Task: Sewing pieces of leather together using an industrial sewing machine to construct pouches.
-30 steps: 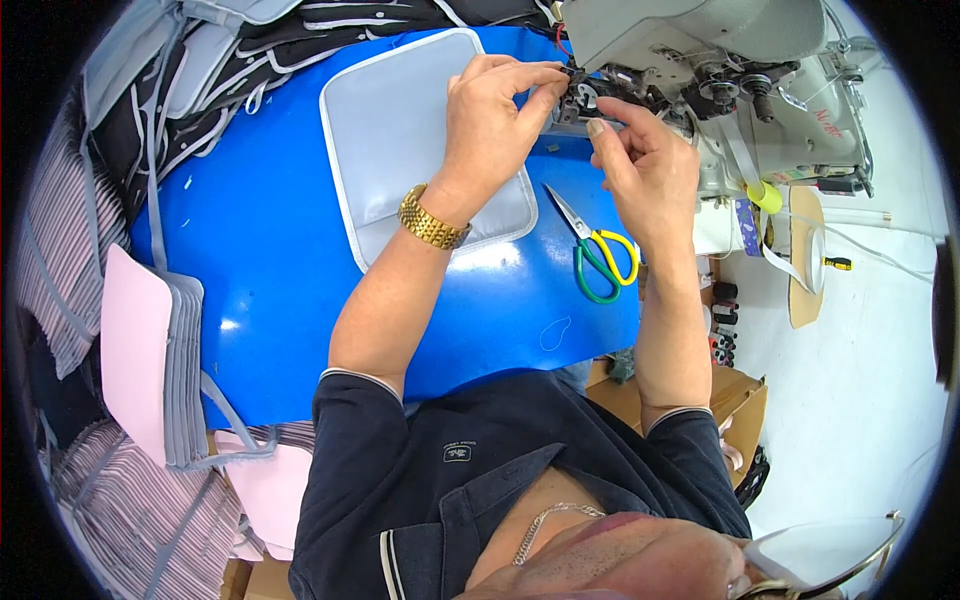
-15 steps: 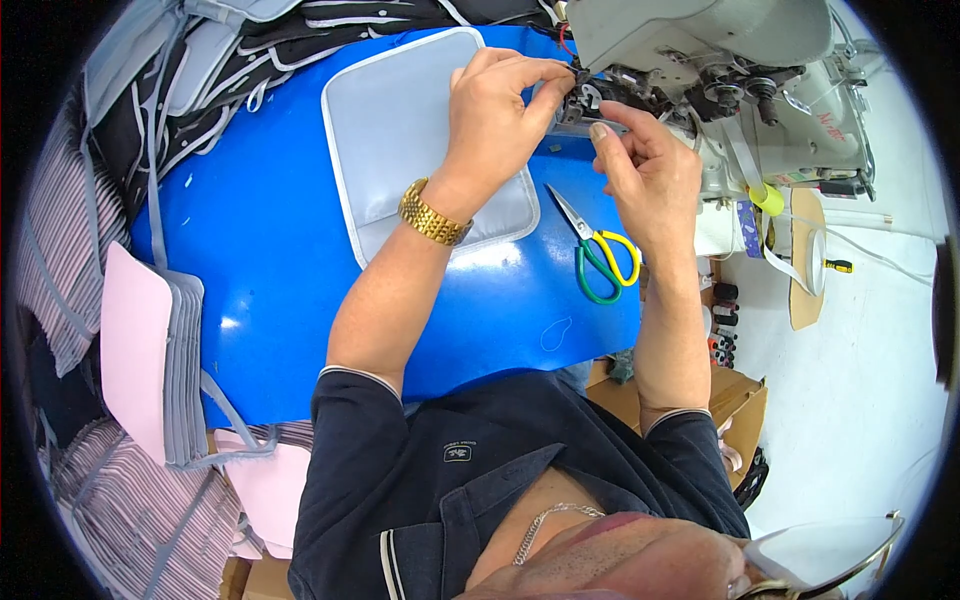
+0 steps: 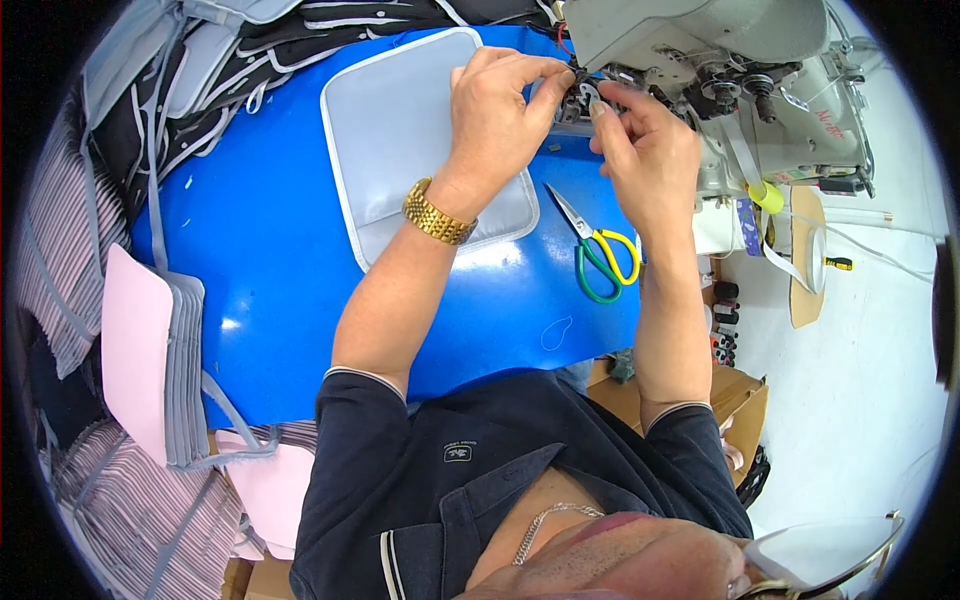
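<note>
My left hand (image 3: 500,115), with a gold watch (image 3: 438,212) on the wrist, pinches at the needle area (image 3: 578,95) of a grey-white sewing machine (image 3: 720,60). My right hand (image 3: 645,145) meets it there, fingertips pinched at the same small dark part. What lies between the fingers is too small to make out. A pale grey padded panel with white edging (image 3: 400,130) lies flat on the blue table (image 3: 260,240) under my left wrist. Scissors with green and yellow handles (image 3: 595,250) rest just below my right hand.
A stack of grey and pink padded panels (image 3: 150,350) sits at the table's left edge. Striped and black fabric pieces (image 3: 200,50) are piled at the back left. Cardboard boxes (image 3: 735,400) stand on the white floor at right, near a screwdriver (image 3: 838,263).
Both hands have stayed at the machine's needle area, with the fingers shifting only slightly. The panel and scissors have not moved.
</note>
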`<state>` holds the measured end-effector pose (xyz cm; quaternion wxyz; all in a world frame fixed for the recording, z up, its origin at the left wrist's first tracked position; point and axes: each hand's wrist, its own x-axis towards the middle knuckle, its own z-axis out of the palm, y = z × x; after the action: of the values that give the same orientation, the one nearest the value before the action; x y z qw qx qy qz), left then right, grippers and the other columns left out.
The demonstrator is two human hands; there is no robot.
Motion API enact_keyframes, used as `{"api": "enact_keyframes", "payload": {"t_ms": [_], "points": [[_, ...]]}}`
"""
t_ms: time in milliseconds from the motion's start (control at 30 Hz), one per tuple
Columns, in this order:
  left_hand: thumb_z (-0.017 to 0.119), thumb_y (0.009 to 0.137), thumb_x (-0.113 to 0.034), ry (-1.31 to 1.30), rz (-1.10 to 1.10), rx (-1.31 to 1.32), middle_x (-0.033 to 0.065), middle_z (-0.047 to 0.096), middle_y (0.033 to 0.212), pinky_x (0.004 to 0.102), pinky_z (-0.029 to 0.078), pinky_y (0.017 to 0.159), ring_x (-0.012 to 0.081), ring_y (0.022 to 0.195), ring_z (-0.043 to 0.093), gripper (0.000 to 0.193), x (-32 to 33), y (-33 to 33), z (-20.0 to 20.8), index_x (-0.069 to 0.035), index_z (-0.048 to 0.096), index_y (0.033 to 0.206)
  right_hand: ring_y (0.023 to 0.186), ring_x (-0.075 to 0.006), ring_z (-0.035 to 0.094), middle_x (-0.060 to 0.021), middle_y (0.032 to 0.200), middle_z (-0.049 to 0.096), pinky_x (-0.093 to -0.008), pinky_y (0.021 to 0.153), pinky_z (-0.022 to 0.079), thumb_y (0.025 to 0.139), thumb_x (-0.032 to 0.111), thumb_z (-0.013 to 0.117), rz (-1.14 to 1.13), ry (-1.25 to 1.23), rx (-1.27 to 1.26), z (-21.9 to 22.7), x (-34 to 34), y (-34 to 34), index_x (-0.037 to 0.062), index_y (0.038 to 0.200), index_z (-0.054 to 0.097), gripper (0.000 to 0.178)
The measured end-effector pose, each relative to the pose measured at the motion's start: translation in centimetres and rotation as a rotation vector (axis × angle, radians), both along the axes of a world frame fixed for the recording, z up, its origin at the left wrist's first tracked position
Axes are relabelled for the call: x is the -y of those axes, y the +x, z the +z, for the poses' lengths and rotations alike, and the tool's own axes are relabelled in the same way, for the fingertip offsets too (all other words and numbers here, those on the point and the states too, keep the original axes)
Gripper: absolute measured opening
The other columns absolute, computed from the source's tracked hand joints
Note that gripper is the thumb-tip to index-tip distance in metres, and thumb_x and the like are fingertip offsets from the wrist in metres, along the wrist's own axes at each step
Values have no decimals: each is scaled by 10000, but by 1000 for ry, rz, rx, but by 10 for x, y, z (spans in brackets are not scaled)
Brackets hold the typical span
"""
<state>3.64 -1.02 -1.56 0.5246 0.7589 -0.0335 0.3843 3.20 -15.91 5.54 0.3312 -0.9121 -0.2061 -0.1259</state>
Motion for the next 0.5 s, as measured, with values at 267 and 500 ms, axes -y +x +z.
{"api": "enact_keyframes", "payload": {"t_ms": [267,500], "points": [[749,811,-180,61,93,98,69,712,799,349,493,702,231,810,633,124,4,0,0,-80,769,883,509,-214,625,-105,593,641,-331,527,481,849,163,664,-30,48,-15,1,-3,-3,1,1005,714,230],[733,799,-160,91,83,97,58,725,822,362,500,746,240,848,642,100,2,-2,1,-87,765,860,496,-219,612,-108,585,633,-337,524,479,839,164,675,-10,59,29,-1,-5,1,4,1003,721,234]]}}
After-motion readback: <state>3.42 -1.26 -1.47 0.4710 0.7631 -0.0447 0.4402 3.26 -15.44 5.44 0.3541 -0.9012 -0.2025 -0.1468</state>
